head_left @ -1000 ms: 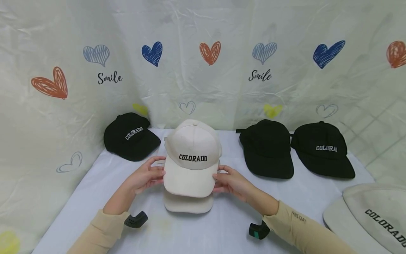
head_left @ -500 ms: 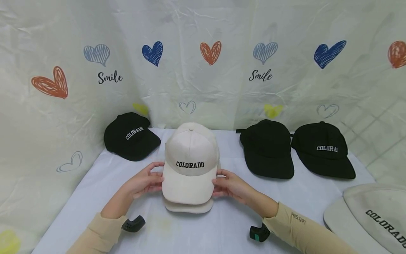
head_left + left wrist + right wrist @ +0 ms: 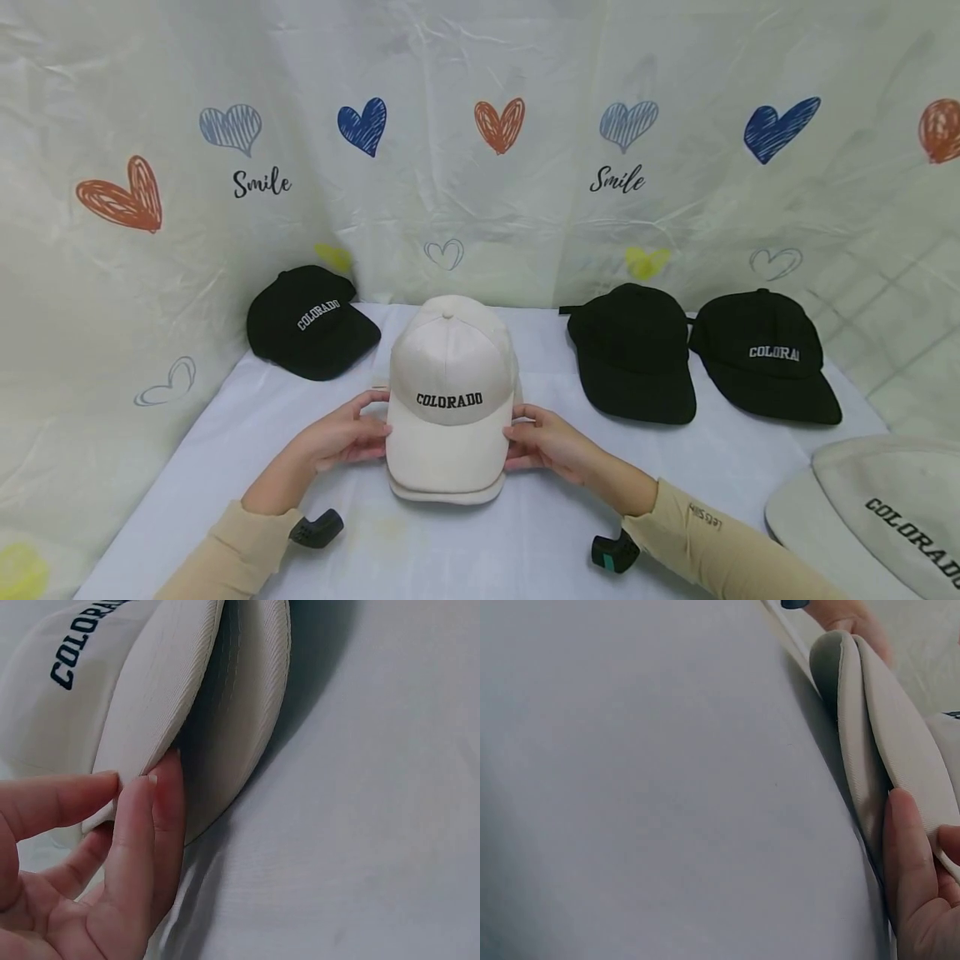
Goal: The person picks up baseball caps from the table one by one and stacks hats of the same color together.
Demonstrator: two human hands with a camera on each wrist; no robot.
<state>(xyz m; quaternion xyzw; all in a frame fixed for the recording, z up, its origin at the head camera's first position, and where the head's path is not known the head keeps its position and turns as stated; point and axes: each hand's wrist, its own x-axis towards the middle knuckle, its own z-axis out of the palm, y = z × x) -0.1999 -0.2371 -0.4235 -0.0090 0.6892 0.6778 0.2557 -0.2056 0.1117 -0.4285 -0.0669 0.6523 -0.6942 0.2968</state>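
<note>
While the left hand (image 3: 347, 435) and right hand (image 3: 543, 440) pinch the brim edges of the cream COLORADO cap (image 3: 450, 398), it sits nested on a second cream cap (image 3: 448, 493) mid-table; light, soft-crowned, with a stiff brim that looks the best hold.

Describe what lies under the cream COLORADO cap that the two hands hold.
Under the cream cap lies a second cream cap; only its brim edge shows. Its crown and any lettering are covered. The left hand and right hand pinch the upper brim.

Crinkled cream plastic backdrop (image 3: 525, 217) printed with coloured hearts, "Smile" script; pale lilac cloth-covered bench (image 3: 525, 542); soft even light.
</note>
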